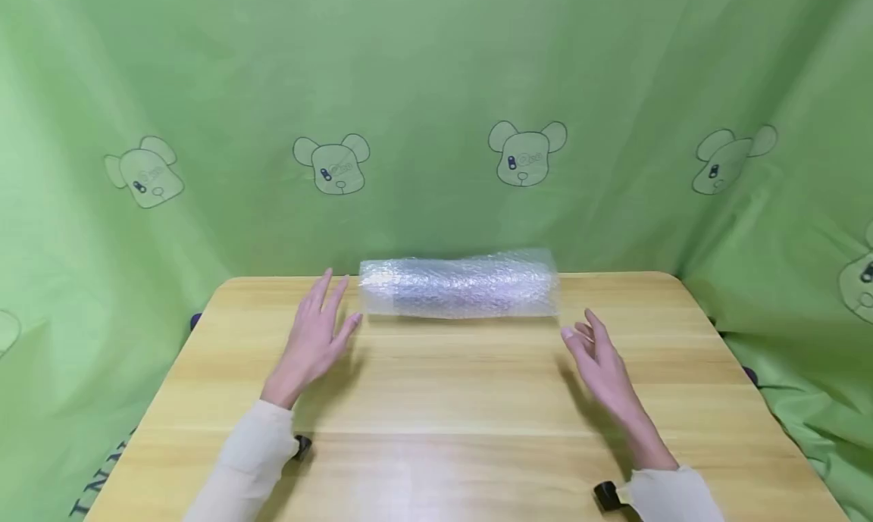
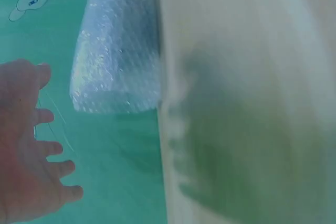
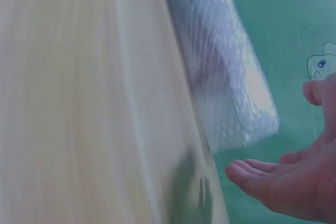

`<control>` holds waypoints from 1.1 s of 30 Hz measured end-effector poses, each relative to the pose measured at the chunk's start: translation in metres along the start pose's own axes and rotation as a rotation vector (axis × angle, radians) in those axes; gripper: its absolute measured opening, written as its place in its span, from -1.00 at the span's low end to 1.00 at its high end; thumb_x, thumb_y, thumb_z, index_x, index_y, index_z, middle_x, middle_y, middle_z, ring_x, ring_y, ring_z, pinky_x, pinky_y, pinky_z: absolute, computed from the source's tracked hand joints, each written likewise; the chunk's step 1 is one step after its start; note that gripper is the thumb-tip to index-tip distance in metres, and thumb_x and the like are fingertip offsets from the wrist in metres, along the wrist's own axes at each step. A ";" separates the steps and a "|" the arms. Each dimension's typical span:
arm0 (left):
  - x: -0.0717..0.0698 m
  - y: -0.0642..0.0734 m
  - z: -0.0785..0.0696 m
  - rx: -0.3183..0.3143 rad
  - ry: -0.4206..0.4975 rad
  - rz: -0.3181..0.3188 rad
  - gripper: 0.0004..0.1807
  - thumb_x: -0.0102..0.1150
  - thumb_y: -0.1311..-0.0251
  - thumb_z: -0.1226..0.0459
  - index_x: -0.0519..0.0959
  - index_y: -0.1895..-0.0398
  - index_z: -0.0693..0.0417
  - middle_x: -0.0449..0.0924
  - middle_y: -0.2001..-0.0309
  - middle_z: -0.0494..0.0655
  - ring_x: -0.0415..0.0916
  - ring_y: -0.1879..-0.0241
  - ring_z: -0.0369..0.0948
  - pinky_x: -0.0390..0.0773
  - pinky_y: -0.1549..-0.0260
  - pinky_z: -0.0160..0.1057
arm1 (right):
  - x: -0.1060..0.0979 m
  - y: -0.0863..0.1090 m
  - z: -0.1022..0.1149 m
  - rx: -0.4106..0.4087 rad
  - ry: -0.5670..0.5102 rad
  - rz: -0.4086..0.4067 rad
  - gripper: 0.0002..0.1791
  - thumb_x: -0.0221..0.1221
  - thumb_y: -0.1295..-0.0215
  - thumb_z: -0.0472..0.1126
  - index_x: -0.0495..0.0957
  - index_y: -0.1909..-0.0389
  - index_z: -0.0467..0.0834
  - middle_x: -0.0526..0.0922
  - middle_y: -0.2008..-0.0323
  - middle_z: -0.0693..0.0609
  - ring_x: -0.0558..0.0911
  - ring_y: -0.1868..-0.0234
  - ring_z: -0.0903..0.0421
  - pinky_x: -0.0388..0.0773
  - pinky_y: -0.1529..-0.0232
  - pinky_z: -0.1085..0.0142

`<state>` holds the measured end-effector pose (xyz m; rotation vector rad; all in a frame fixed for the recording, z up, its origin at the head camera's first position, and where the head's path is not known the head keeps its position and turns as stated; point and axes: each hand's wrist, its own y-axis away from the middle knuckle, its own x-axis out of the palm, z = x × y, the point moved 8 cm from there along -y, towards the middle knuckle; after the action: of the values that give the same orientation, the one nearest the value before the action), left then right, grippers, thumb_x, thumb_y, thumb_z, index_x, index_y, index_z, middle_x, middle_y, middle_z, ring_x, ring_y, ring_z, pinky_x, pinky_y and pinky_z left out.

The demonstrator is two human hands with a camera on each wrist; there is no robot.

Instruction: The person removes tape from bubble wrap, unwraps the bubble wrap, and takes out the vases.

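Observation:
A roll of clear bubble wrap point(image 1: 458, 286) lies crosswise along the far edge of the table, with something bluish and purplish faintly showing inside; what it is I cannot tell. Just off the roll's left end, my left hand point(image 1: 315, 339) hovers with fingers spread and holds nothing. My right hand point(image 1: 603, 367) is near the right end, a little closer to me, its fingers loosely bent and apart from the wrap. Both wrist views show a gap between each hand and the bubble wrap point(image 2: 118, 45).
The wooden table point(image 1: 436, 401) has rounded far corners. Behind it and at both sides hangs a green curtain point(image 1: 423, 75) printed with bear heads. Small black devices point(image 1: 607, 496) sit at both sleeve cuffs.

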<state>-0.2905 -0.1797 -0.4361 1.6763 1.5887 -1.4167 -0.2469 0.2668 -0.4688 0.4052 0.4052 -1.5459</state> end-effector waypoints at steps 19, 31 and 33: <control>0.011 -0.061 -0.049 0.206 -0.103 0.101 -0.07 0.33 -0.28 -0.10 0.15 -0.63 -0.10 -0.06 -0.64 0.06 -0.10 -0.59 0.11 -0.16 -0.51 0.28 | 0.061 -0.016 0.006 0.236 -0.822 0.177 0.13 0.09 -0.57 0.02 -0.69 -0.57 -0.10 -0.18 -0.63 -0.25 0.00 -0.60 -0.13 0.09 -0.57 0.10; 0.032 -0.085 -0.052 0.198 -0.194 0.219 0.05 0.29 -0.22 -0.25 0.04 -0.66 -0.17 -0.11 -0.64 0.13 -0.12 -0.58 0.18 -0.19 -0.46 0.39 | 0.083 -0.033 0.002 0.289 -1.110 0.120 -0.30 -0.02 -0.64 -0.11 -0.19 -0.53 -0.20 -0.11 -0.57 -0.35 0.04 -0.59 -0.19 0.12 -0.56 0.08; 0.034 -0.088 -0.053 0.205 -0.192 0.228 0.06 0.29 -0.21 -0.26 0.02 -0.66 -0.16 -0.09 -0.64 0.13 -0.09 -0.58 0.19 -0.16 -0.44 0.42 | 0.087 -0.036 0.004 0.302 -1.147 0.129 -0.15 -0.02 -0.64 -0.10 -0.37 -0.61 -0.19 -0.18 -0.59 -0.38 0.02 -0.59 -0.22 0.10 -0.56 0.08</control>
<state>-0.3573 -0.0968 -0.4164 1.7118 1.1428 -1.6071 -0.2843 0.1894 -0.5086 -0.2584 -0.7338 -1.4648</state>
